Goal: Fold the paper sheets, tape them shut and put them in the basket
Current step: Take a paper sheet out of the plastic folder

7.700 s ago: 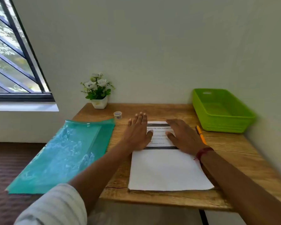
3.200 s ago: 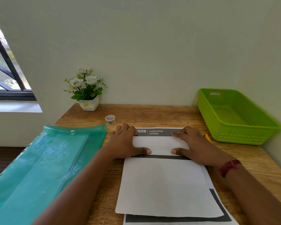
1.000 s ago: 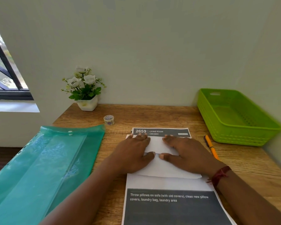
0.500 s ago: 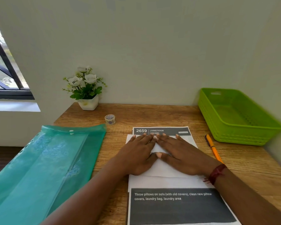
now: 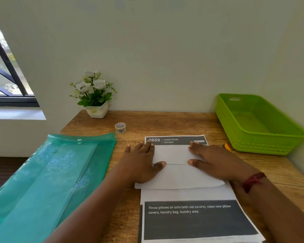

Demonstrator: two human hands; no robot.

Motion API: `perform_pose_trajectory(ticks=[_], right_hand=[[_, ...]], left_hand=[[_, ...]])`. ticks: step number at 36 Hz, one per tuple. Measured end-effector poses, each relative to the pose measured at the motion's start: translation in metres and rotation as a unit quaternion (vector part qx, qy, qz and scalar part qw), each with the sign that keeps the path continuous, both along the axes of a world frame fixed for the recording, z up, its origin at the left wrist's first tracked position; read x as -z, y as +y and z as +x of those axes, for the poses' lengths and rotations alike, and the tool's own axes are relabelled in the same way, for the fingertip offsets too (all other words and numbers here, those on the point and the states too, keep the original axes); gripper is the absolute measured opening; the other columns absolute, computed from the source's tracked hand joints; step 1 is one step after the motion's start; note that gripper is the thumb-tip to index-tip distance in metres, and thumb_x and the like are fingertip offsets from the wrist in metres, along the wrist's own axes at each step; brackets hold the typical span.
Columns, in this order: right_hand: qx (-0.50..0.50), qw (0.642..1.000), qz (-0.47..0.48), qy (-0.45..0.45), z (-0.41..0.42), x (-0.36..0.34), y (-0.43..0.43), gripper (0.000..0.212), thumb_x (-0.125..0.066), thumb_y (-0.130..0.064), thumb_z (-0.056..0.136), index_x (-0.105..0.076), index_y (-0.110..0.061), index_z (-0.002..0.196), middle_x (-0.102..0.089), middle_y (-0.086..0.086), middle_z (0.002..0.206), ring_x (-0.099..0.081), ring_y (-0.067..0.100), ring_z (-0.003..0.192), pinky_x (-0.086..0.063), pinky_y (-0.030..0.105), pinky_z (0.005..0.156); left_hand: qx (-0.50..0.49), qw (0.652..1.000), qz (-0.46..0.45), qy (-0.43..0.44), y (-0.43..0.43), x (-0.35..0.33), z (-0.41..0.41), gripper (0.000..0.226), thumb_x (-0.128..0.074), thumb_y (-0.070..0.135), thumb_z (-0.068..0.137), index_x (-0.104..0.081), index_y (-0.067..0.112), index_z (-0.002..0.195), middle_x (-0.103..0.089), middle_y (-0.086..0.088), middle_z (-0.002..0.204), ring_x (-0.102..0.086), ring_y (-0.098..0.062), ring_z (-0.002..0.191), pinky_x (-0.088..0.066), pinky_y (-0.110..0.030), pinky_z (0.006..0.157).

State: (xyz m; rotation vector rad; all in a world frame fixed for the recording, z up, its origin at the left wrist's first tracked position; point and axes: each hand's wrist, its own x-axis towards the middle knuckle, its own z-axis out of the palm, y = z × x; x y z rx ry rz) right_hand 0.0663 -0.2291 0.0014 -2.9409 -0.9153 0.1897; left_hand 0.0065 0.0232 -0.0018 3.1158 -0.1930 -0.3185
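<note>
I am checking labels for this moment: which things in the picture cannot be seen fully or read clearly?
Head view:
- Orange pen: mostly hidden behind the right hand.
- Folded sheet: its side parts lie under the left hand and right hand.
- Printed sheet: bottom cut off by frame edge; small header labels unreadable.
- Green folder: cut off at left and bottom edges.

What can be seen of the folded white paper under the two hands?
The folded white paper is plain and blank on the side shown, folded into a flat band; a flap edge runs across its middle. It lies on a printed sheet with dark grey blocks, on the wooden table, its near left corner past that sheet. The left hand and right hand press flat on its ends, thumbs at the flap edge. No tape shows on it.
</note>
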Motion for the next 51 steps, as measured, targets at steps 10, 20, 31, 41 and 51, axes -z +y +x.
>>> perform_pose_trajectory(ticks=[10,20,31,41,51], right_hand=[[0.017,0.994,0.103,-0.019,-0.003,0.003,-0.001,0.064,-0.050,-0.064,0.087,-0.038,-0.033,0.142,-0.035,-0.012,0.147,-0.032,0.012,0.138,-0.031,0.031,0.107],[0.021,0.991,0.132,-0.030,0.001,0.011,0.002,0.084,-0.043,-0.081,0.075,-0.041,-0.030,0.142,-0.039,-0.006,0.120,-0.036,0.017,0.124,-0.037,0.036,0.102],[0.019,0.989,0.140,-0.038,0.007,0.018,0.003,0.094,-0.030,-0.085,0.068,-0.042,-0.029,0.143,-0.038,-0.005,0.123,-0.033,0.017,0.121,-0.036,0.040,0.106],[0.006,0.981,0.185,-0.049,0.007,0.018,0.005,0.090,-0.055,-0.075,0.076,-0.032,-0.027,0.148,-0.035,-0.008,0.127,-0.030,0.013,0.125,-0.033,0.035,0.107],[0.026,0.935,0.339,-0.098,0.009,0.014,0.007,0.069,-0.083,-0.044,0.071,-0.058,-0.025,0.132,-0.048,-0.006,0.108,-0.048,0.009,0.104,-0.040,0.022,0.086]], left_hand=[[0.008,0.993,-0.105,-0.059,0.027,-0.011,0.009,0.084,-0.055,0.075,0.080,-0.035,0.030,0.148,-0.039,0.002,0.136,-0.034,-0.017,0.125,-0.038,-0.040,0.105],[-0.033,0.990,-0.137,-0.033,0.032,-0.007,0.019,0.086,-0.063,0.081,0.066,-0.038,0.043,0.139,-0.042,0.006,0.130,-0.037,-0.019,0.124,-0.036,-0.052,0.107],[-0.038,0.981,-0.183,-0.054,0.033,-0.004,0.021,0.088,-0.074,0.075,0.060,-0.038,0.040,0.132,-0.040,0.009,0.136,-0.036,-0.015,0.126,-0.035,-0.051,0.110],[-0.034,0.954,-0.274,-0.115,0.027,-0.014,0.017,0.077,-0.091,0.052,0.055,-0.050,0.037,0.118,-0.052,0.014,0.119,-0.049,-0.012,0.110,-0.050,-0.037,0.095],[-0.084,0.898,-0.402,-0.158,0.030,-0.021,0.014,0.057,-0.096,0.029,0.054,-0.064,0.031,0.102,-0.065,0.011,0.094,-0.062,-0.008,0.087,-0.056,-0.026,0.073]])
